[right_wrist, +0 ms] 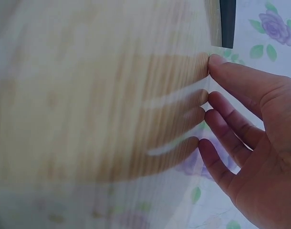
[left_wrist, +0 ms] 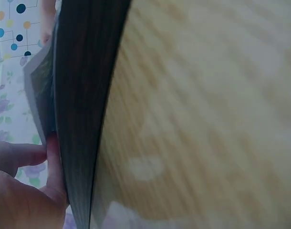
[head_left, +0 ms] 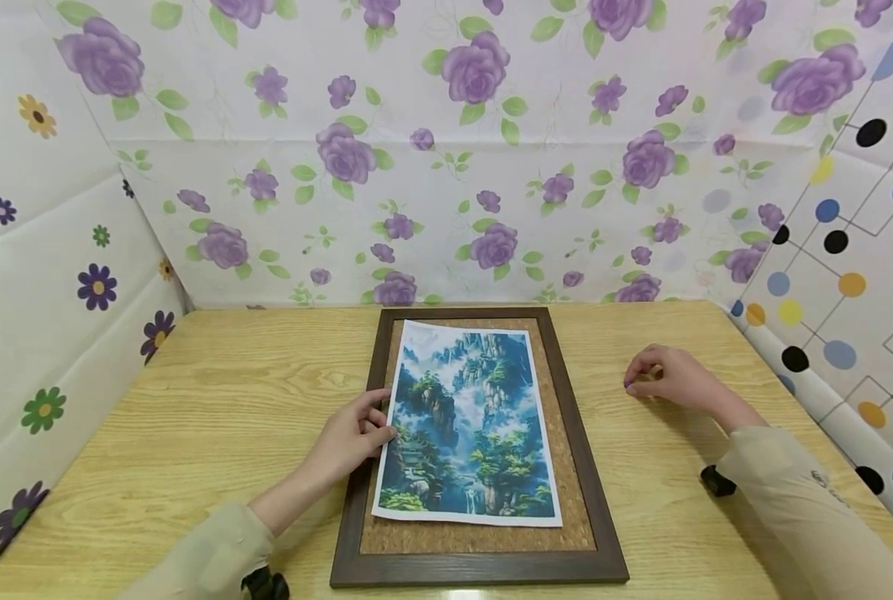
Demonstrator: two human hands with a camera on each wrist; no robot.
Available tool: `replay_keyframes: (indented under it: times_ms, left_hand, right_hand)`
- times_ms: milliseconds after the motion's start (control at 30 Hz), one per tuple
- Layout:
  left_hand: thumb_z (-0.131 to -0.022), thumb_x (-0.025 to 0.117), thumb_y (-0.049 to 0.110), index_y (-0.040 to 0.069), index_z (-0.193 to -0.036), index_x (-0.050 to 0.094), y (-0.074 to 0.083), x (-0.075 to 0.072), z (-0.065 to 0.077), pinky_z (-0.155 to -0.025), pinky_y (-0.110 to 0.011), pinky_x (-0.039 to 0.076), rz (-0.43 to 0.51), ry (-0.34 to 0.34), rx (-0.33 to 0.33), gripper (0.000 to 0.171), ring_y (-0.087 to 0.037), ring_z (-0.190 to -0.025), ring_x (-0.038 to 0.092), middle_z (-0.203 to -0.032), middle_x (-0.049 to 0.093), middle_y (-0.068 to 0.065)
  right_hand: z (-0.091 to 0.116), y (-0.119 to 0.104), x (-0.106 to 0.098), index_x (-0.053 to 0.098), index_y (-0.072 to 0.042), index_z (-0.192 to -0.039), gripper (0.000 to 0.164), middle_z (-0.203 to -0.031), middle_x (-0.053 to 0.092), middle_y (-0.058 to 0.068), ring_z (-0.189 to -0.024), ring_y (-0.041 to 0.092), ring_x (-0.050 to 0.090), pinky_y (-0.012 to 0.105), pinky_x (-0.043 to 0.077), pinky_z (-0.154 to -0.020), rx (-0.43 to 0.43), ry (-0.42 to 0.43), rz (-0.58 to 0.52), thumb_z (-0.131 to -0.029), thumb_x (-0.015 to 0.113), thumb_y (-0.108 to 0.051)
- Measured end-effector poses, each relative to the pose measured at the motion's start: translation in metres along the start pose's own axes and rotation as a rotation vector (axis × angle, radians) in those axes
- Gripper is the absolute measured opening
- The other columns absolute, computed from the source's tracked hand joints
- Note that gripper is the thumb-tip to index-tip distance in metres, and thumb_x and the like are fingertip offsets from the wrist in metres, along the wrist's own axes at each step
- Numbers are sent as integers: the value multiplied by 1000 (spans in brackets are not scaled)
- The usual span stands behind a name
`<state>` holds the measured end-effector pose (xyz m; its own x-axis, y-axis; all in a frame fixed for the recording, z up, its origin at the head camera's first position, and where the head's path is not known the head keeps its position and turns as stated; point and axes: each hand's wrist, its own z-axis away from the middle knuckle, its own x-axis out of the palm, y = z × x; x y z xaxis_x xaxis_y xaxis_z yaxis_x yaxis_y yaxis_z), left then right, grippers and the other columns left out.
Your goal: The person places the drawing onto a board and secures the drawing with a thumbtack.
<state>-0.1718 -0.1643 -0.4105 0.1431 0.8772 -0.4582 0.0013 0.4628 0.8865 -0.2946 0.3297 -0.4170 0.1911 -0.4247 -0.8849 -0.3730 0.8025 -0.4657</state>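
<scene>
A landscape print of misty blue-green cliffs (head_left: pixel 464 417) lies slightly askew over a cork board (head_left: pixel 476 540) with a dark brown wooden frame (head_left: pixel 575 433). My left hand (head_left: pixel 352 433) pinches the print's left edge between thumb and finger, close by the frame's left side. In the left wrist view, that edge of the print (left_wrist: pixel 36 95) stands up past the frame (left_wrist: pixel 83 95). Right of the board, my right hand (head_left: pixel 664 375) has its fingertips down at the tabletop. A small purple pushpin-sized piece (head_left: pixel 627 384) shows at its thumb and fingertips; the right wrist view does not show it.
The board lies on a light wood-grain table (head_left: pixel 251 392). Behind it rises a wall covering with purple roses (head_left: pixel 476 75). Flower-patterned covering (head_left: pixel 11 217) hangs at the left, dotted covering (head_left: pixel 859 250) at the right.
</scene>
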Motion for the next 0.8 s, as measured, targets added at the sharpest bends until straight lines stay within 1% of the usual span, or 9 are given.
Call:
replay_keyframes:
  times_ms: [200, 400, 800]
  left_hand:
    - [-93, 64, 3, 4, -148, 43, 2, -2, -2, -68, -32, 59, -30, -33, -5, 59, -13, -75, 63, -96, 61, -11]
    - [-91, 65, 2, 0, -148, 42, 5, -1, -1, -65, -30, 58, -56, -52, -10, 61, -13, -72, 62, -94, 61, -11]
    - [-89, 67, 3, -2, -149, 41, 5, 0, 2, -63, -28, 58, -81, -65, 3, 65, -13, -69, 62, -92, 63, -10]
  right_hand:
    - [0, -1, 0, 73, -26, -90, 5, -105, 65, 1, -82, 12, 55, 27, 49, -72, -10, 8, 5, -88, 75, -23]
    - [0, -2, 1, 73, -27, -88, 6, -103, 66, 0, -80, 10, 55, 26, 49, -71, -10, 13, 18, -88, 76, -22]
    - [0, -3, 1, 73, -26, -85, 8, -101, 67, 1, -81, 10, 56, 26, 48, -70, -9, 22, 13, -87, 76, -20]
